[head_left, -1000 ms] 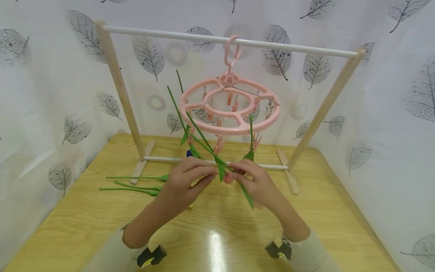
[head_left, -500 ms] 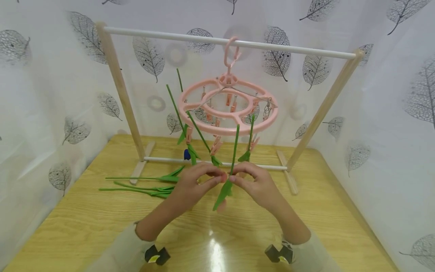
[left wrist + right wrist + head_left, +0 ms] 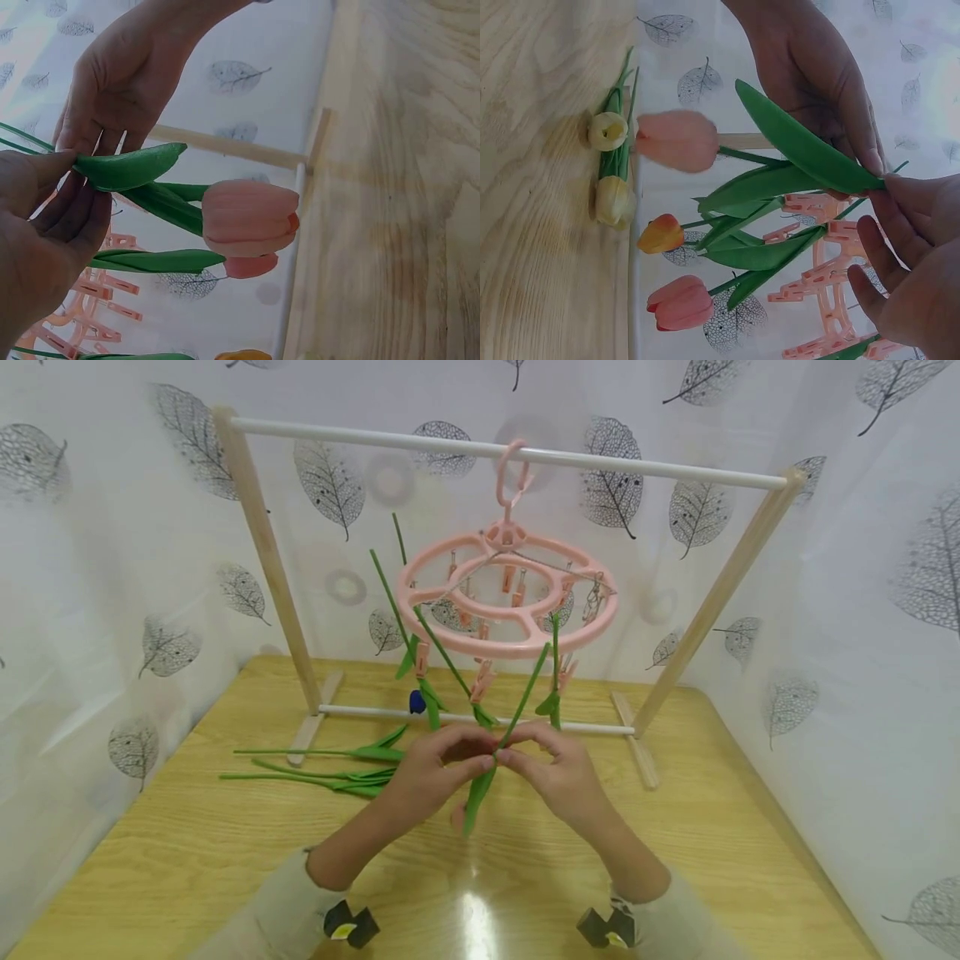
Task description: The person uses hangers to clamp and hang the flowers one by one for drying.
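A pink tulip [image 3: 679, 141] hangs bloom down between both hands, its green stem [image 3: 525, 693] slanting up to the right. My left hand [image 3: 427, 768] pinches the stem by the leaves with thumb and fingers. Close against it, my right hand [image 3: 558, 768] pinches the same spot. A large leaf [image 3: 131, 169] spreads just below the fingertips. Behind the hands, a round pink clip hanger [image 3: 508, 649] carries clothespins [image 3: 482, 681]. Tulips dangle from some of these, among them an orange one [image 3: 661, 234], another pink one [image 3: 681, 302] and a blue one [image 3: 417, 702].
The hanger hooks over the white bar [image 3: 375, 437] of a wooden-legged rack [image 3: 266, 556]. On the table [image 3: 187, 860], left of my left hand, lie several tulips with green stems [image 3: 300, 777]; cream blooms [image 3: 607, 131] show in the right wrist view. A leaf-patterned curtain [image 3: 847, 610] surrounds the table.
The held tulip's stem has swung from leaning left, across a hanging stem, through nearly upright to leaning right. My hands have drawn together at the stem, with the left moving right.
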A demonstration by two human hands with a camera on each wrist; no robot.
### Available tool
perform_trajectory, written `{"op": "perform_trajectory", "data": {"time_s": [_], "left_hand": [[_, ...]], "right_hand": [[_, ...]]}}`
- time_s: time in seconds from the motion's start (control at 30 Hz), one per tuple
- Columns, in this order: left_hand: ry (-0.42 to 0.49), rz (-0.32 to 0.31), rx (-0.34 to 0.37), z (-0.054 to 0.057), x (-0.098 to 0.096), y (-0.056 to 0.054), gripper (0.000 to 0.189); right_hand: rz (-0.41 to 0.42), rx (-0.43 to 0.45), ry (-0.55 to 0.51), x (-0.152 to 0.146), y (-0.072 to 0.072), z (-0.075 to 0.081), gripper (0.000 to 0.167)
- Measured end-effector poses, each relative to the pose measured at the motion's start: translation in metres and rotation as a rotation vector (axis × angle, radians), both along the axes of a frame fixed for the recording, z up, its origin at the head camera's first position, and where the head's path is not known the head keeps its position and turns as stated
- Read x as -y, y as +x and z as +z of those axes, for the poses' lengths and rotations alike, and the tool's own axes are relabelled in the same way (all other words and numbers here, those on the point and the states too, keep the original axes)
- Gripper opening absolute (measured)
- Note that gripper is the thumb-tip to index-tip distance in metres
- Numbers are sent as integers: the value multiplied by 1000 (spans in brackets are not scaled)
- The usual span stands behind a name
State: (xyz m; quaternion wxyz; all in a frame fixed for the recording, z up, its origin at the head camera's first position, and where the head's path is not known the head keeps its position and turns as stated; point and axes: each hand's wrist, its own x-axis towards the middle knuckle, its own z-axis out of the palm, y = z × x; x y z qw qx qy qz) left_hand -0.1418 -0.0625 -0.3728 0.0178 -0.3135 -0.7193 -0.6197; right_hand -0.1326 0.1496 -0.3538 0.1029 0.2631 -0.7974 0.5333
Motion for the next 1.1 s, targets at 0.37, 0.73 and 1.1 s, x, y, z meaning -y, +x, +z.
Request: {"op": "perform_trajectory", "data": {"time_s": [0.37, 0.73, 1.1], "left_hand": [[-47, -8, 46, 1, -2, 2, 26], [-91, -23, 57, -1, -3, 0, 30], [-88, -33, 70, -1, -2, 1, 33]], "right_hand": [[-94, -14, -29, -2, 3, 3, 10], [-105, -79, -52, -1, 3, 3, 9], [-90, -146, -51, 0, 2, 2, 14]]}}
